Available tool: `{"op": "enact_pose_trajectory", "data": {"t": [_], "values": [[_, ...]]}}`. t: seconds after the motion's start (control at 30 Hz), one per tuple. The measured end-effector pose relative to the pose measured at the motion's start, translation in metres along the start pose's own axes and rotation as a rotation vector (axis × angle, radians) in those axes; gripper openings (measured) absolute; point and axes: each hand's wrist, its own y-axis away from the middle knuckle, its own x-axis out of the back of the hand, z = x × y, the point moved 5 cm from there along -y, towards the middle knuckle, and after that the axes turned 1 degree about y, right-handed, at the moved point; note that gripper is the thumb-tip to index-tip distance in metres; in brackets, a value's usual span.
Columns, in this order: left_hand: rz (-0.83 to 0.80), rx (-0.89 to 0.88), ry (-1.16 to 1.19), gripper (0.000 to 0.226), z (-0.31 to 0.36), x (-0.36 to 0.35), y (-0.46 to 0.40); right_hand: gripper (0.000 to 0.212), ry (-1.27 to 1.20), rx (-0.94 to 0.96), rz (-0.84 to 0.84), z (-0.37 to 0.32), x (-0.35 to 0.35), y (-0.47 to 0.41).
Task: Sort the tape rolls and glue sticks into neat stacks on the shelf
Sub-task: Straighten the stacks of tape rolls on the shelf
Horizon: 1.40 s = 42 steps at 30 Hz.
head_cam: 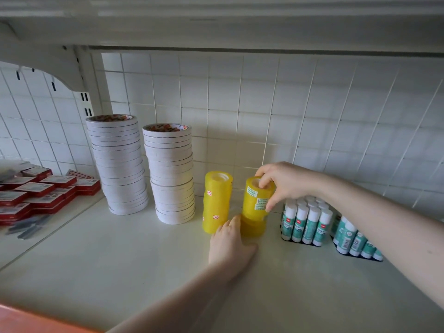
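Note:
Two yellow tape stacks stand on the white shelf (120,260). The left yellow stack (217,201) stands free. My right hand (283,182) grips the upper pack of the right yellow stack (255,200) from above, fingers in its core. My left hand (230,241) holds the lower yellow roll (254,228) at the base of that stack. Two tall stacks of white tape rolls, one at the far left (117,164) and a shorter one (171,174), stand left of the yellow ones. Upright glue sticks (306,221) stand to the right.
A second group of glue sticks (355,239) leans at the far right. Red boxes (40,193) and grey staple strips (28,228) lie on the left shelf section. A tiled grid wall (264,104) backs the shelf, and an upper shelf (216,25) hangs overhead.

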Motion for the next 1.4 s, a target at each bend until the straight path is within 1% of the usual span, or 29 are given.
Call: {"op": "enact_pose_trajectory", "data": {"t": [0.1,0.27,0.37,0.5,0.63,0.73,0.87,0.97,1.1,1.2,1.4], "values": [[-0.008,-0.012,0.029,0.056,0.001,-0.001,-0.001,0.038,-0.010,-0.004,-0.010,0.003,-0.001,-0.001],[-0.022,-0.026,0.072,0.061,0.002,-0.004,-0.004,0.039,-0.051,0.025,-0.081,0.003,-0.002,0.005],[-0.030,-0.032,0.079,0.060,0.001,-0.005,-0.005,0.033,-0.099,0.050,-0.064,0.006,0.002,0.009],[-0.034,-0.054,0.089,0.059,0.000,-0.007,-0.006,0.028,-0.125,0.030,-0.035,0.011,0.003,0.014],[-0.023,-0.057,0.103,0.060,0.000,-0.009,-0.008,0.026,-0.148,0.011,-0.049,0.011,0.004,0.017],[-0.016,-0.043,0.149,0.061,0.003,-0.011,-0.011,0.017,-0.135,0.017,-0.069,0.011,0.004,0.015],[0.016,0.003,0.198,0.062,0.006,-0.015,-0.015,0.032,-0.153,0.014,-0.119,0.011,0.003,0.013],[0.041,0.029,0.173,0.062,0.007,-0.018,-0.018,0.030,-0.145,0.009,-0.120,0.011,-0.001,0.012],[0.093,0.038,0.151,0.055,0.008,-0.016,-0.020,0.033,-0.130,0.005,-0.072,0.012,-0.008,0.009],[0.098,0.033,0.153,0.053,0.007,-0.015,-0.020,0.035,-0.154,-0.010,-0.045,0.015,-0.009,0.009],[0.099,0.035,0.174,0.053,0.006,-0.016,-0.021,0.030,-0.170,-0.015,-0.035,0.015,-0.009,0.008]]}}
